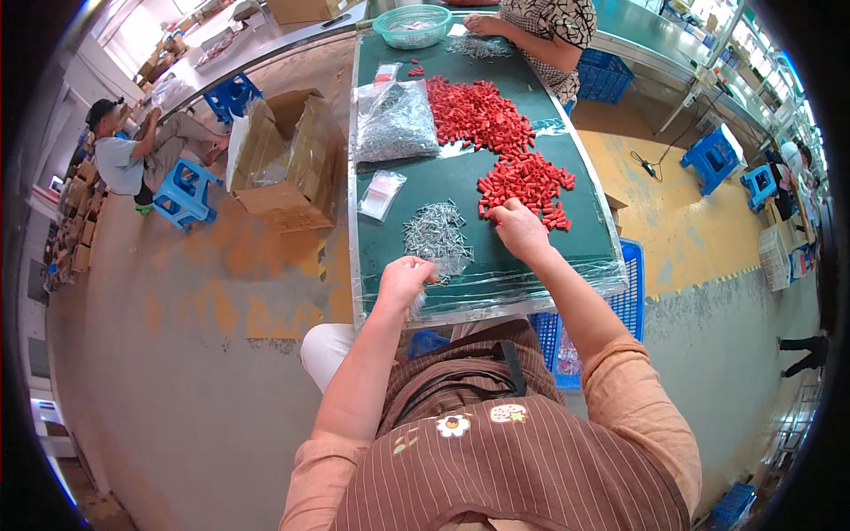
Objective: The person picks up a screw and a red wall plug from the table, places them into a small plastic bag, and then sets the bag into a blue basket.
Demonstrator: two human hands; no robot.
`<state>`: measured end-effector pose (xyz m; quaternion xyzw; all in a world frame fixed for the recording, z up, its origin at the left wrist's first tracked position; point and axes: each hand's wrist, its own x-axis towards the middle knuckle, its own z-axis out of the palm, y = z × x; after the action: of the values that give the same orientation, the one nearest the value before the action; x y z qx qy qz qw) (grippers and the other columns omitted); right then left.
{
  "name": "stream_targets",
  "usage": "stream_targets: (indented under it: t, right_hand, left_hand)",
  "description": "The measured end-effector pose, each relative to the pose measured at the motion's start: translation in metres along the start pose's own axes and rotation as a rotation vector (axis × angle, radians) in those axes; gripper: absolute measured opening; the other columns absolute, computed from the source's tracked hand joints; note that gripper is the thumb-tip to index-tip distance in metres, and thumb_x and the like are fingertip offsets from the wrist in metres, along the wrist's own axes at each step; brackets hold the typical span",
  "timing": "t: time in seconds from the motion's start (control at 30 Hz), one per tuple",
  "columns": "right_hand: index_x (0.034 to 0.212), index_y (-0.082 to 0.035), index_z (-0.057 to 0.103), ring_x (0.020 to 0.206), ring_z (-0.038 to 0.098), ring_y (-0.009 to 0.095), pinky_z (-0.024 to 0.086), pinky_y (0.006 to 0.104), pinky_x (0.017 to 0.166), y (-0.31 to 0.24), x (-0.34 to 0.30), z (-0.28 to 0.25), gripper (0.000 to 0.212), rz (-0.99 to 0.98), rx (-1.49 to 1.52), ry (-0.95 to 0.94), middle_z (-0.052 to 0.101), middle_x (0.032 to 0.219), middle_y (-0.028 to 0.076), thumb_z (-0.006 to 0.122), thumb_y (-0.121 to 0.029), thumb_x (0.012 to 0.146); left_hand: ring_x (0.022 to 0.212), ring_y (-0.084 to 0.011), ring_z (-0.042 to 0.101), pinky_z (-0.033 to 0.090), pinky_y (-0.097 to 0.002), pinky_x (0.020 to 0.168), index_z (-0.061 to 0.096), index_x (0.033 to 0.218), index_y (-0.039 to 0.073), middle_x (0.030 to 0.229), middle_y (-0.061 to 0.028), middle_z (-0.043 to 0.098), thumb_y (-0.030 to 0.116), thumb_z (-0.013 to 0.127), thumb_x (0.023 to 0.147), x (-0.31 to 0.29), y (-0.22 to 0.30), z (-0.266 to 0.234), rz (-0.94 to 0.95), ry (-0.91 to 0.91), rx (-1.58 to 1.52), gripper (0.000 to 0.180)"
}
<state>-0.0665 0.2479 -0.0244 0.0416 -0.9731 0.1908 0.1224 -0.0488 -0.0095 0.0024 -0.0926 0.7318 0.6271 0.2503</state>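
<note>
My left hand (407, 281) is closed in a pinch at the near side of a pile of silver screws (436, 228). Thin clear plastic, which looks like a small bag (453, 265), shows at its fingertips. My right hand (522, 232) reaches into the near left edge of a pile of red plastic wall plugs (527, 181), its fingers drawn together on plugs there; how many is hidden. Beyond lies a larger heap of red plugs (478, 113). A stack of small clear bags (382, 195) rests left of the screws, and a big clear bag of screws (394, 124) lies behind it.
The green table (567, 252) has plastic film along its near edge. A co-worker (553, 40) handles screws at the far end, near a green basket (413, 28). A blue crate (630, 292) stands below right; an open cardboard box (288, 164) and blue stool (188, 193) stand left.
</note>
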Motion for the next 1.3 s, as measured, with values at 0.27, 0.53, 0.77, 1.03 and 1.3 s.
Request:
stream_targets:
  t: [0.27, 0.53, 0.77, 1.03, 1.3]
  right_hand:
    - [0.092, -0.005, 0.056, 0.09, 0.059, 0.033, 0.049, 0.0436, 0.075, 0.001, 0.01, -0.006, 0.013, -0.016, -0.131, -0.151, 0.055, 0.094, 0.017, 0.052, -0.009, 0.081]
    - [0.094, -0.005, 0.058, 0.087, 0.062, 0.035, 0.051, 0.0461, 0.074, -0.008, 0.024, 0.002, 0.017, 0.096, -0.171, -0.225, 0.057, 0.095, 0.018, 0.05, -0.011, 0.08]
    - [0.096, -0.006, 0.059, 0.09, 0.06, 0.037, 0.05, 0.0447, 0.076, -0.001, 0.022, -0.008, 0.019, 0.078, -0.102, -0.316, 0.057, 0.097, 0.018, 0.053, -0.01, 0.079]
    - [0.097, -0.008, 0.062, 0.091, 0.059, 0.036, 0.048, 0.0443, 0.078, 0.0, -0.002, -0.017, 0.019, -0.021, 0.009, -0.299, 0.055, 0.099, 0.019, 0.053, -0.008, 0.08]
    - [0.099, -0.008, 0.064, 0.089, 0.061, 0.035, 0.049, 0.0441, 0.078, 0.006, -0.002, -0.011, 0.021, 0.037, 0.018, -0.255, 0.06, 0.096, 0.018, 0.055, -0.012, 0.08]
  left_hand:
    - [0.055, -0.0071, 0.045, 0.037, -0.0231, 0.051, 0.06, 0.077, 0.006, 0.071, -0.0019, 0.061, 0.015, 0.065, 0.077, -0.003, 0.001, -0.014, -0.07, -0.049, -0.033, 0.01]
    - [0.064, -0.0092, 0.055, 0.044, -0.0249, 0.062, 0.065, 0.078, 0.001, 0.07, -0.0026, 0.065, 0.019, 0.064, 0.076, -0.009, 0.004, 0.006, 0.19, 0.075, 0.326, 0.018]
    - [0.063, -0.0082, 0.056, 0.044, -0.0248, 0.062, 0.065, 0.078, 0.002, 0.07, -0.0031, 0.066, 0.02, 0.065, 0.077, -0.016, 0.017, 0.005, 0.176, 0.124, 0.352, 0.018]
    - [0.062, -0.0078, 0.054, 0.043, -0.0236, 0.06, 0.064, 0.075, 0.002, 0.067, -0.0025, 0.064, 0.016, 0.063, 0.076, -0.01, 0.006, 0.006, 0.155, 0.085, 0.289, 0.014]
    - [0.062, -0.0081, 0.054, 0.043, -0.0246, 0.06, 0.064, 0.073, 0.003, 0.066, -0.0014, 0.064, 0.016, 0.063, 0.074, -0.008, -0.002, 0.005, 0.175, 0.101, 0.299, 0.012]
